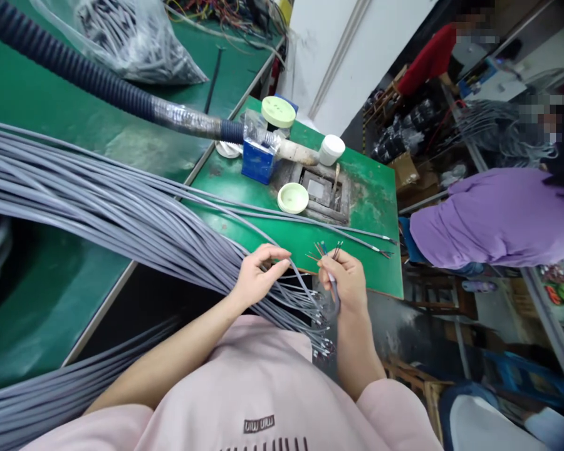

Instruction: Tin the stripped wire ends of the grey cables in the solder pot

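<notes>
My right hand is closed on the end of a grey cable. Thin stripped wires in red, blue and black fan out above its fingers, and the cable bends down below the fist. To its left, my left hand has thumb and index fingertips brought together at a grey cable that slants down toward the right hand; the other fingers are curled. Under my left hand runs a thick bundle of grey cables, its wired ends hanging near my lap. Separate cables lie across the green bench, bare ends to the right.
On the green bench stand a sooty square solder pot, a pale green dish, a white jar and a blue box. A ribbed hose reaches over it. A person in purple sits at the right.
</notes>
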Motion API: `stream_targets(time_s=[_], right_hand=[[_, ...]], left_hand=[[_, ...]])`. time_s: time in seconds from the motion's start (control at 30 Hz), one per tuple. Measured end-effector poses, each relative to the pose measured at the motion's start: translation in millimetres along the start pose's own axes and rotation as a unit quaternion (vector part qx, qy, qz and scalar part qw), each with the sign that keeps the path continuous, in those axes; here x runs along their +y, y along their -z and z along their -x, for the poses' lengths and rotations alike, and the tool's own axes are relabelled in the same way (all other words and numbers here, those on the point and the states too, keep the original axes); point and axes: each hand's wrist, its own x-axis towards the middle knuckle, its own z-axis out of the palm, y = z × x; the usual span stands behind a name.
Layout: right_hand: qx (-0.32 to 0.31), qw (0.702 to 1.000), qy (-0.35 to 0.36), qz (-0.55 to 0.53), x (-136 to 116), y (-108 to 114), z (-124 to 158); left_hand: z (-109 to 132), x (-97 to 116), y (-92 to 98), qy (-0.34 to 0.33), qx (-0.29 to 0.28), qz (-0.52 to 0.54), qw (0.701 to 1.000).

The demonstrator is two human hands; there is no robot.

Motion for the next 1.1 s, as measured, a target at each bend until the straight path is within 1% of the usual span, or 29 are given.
stream_targets(time_s=[0.07,0.1,0.13,0.23,0.3,0.37,0.43,0.53,0.6,0.77,0.83,0.97,1.1], right_hand=[[-0.009,1.0,-0.005,-0.009,4.5,-5.9,6.2],[-0.015,1.0,-0.005,-0.012,5.9,-8.6,8.5],[-0.023,1.0,-0.006,-0.013,6.9,-11.1,10.4],[-0.043,0.999,-0.002,-0.006,7.8,-17.3,14.8],[-0.046,0.999,0.004,0.004,7.5,-20.6,17.3],[-0.043,0.999,0.011,0.014,6.8,-23.0,19.8],[-0.044,0.999,0.016,0.02,6.0,-24.6,22.2],[-0.054,0.998,0.016,0.027,5.6,-25.8,25.0],[-0.057,0.998,0.011,0.032,5.8,-26.4,26.4],[-0.049,0.998,0.02,0.021,6.9,-27.3,28.6],[-0.047,0.998,0.031,0.022,7.7,-26.9,29.2],[-0.048,0.997,0.048,0.027,10.6,-25.4,29.2],[-0.045,0.998,0.05,0.017,13.5,-25.1,28.4]], left_hand=[[9.8,7.0,-9.9,0.093,-0.038,0.115,0.988],[13.3,10.6,-14.3,0.125,-0.052,0.158,0.978],[15.7,14.4,-18.1,0.145,-0.062,0.192,0.969],[17.2,25.5,-26.0,0.169,-0.075,0.265,0.946],[15.7,30.9,-28.7,0.188,-0.069,0.299,0.933],[14.5,33.7,-29.7,0.209,-0.045,0.317,0.924],[14.2,34.1,-29.7,0.23,-0.022,0.327,0.916],[15.5,33.2,-29.1,0.261,-0.011,0.348,0.9],[16.6,33.3,-29.1,0.268,-0.008,0.356,0.895],[17.4,39.1,-30.6,0.246,0.033,0.341,0.907],[17.1,42.3,-31.1,0.24,0.041,0.34,0.909],[16.8,46.2,-31.6,0.225,0.024,0.347,0.91],[16.5,46.0,-32.5,0.218,0.011,0.353,0.91]])
